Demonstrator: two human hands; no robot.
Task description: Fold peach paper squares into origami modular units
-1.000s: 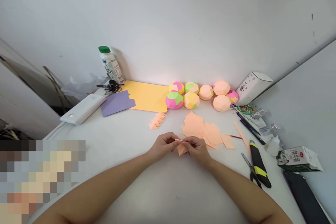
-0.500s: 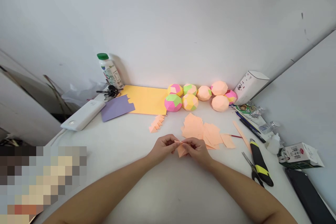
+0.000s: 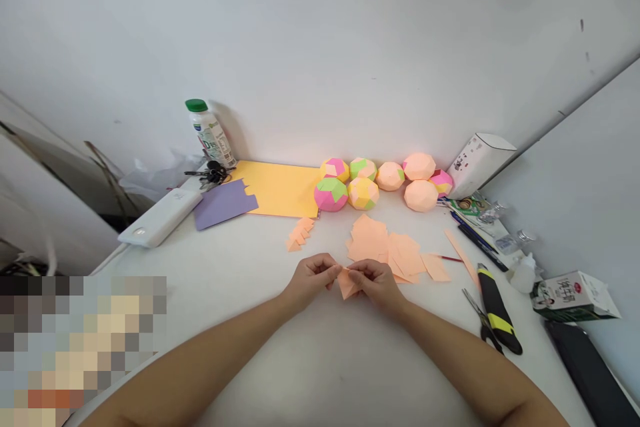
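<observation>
A small piece of peach paper [image 3: 347, 285], partly folded, is pinched between my two hands above the white table. My left hand [image 3: 314, 279] grips its left upper edge between thumb and fingers. On the other side, my right hand [image 3: 376, 283] is closed on the right edge, thumb on top. Just beyond the right hand lies a spread pile of peach paper pieces [image 3: 369, 238]. A short overlapping row of folded peach pieces [image 3: 301, 234] rests beyond the left hand.
Several faceted paper balls [image 3: 331, 194] sit along the wall. Yellow card [image 3: 283, 190], purple card [image 3: 225, 205], a white power strip [image 3: 163, 217] and a bottle [image 3: 213, 137] are at left. Scissors [image 3: 483, 320], a utility knife [image 3: 499, 310], pens, a milk carton [image 3: 573, 295] and a phone [image 3: 593, 367] occupy the right.
The paper's top edge, seen as a raised narrow fold before, now lies lower between my fingers. Both hands stay nearly in place, and the view has shifted slightly.
</observation>
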